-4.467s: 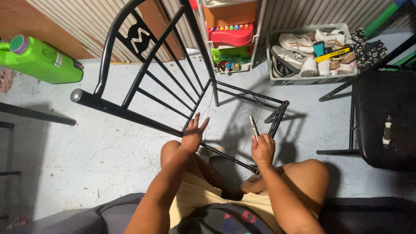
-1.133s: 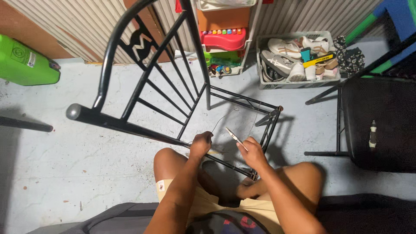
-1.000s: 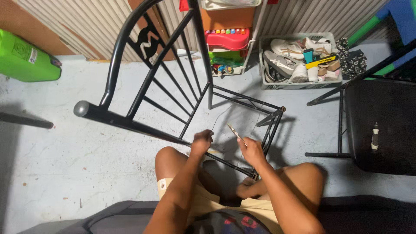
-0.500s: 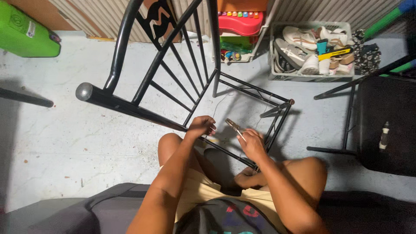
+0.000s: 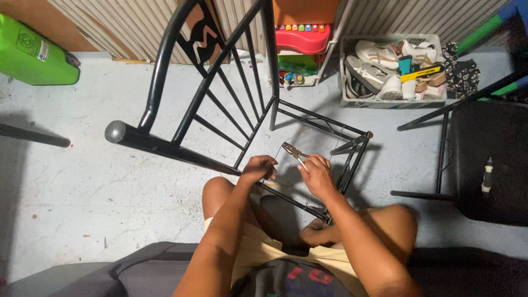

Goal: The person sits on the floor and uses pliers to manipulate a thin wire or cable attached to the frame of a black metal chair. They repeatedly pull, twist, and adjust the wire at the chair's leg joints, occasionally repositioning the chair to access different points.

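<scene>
Behind hands (image 5: 286, 169) — grey crate (image 5: 385, 102) holding shoes (image 5: 374, 55), perhaps tools.

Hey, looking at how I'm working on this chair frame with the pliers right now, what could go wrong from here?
1. The pliers in your right hand point toward your left hand on the chair frame; a slip might pinch or jab those fingers.
2. The thin wire at the seat frame could spring loose toward you.
3. The frame lies tipped over your bare knees and may shift under force.
</scene>
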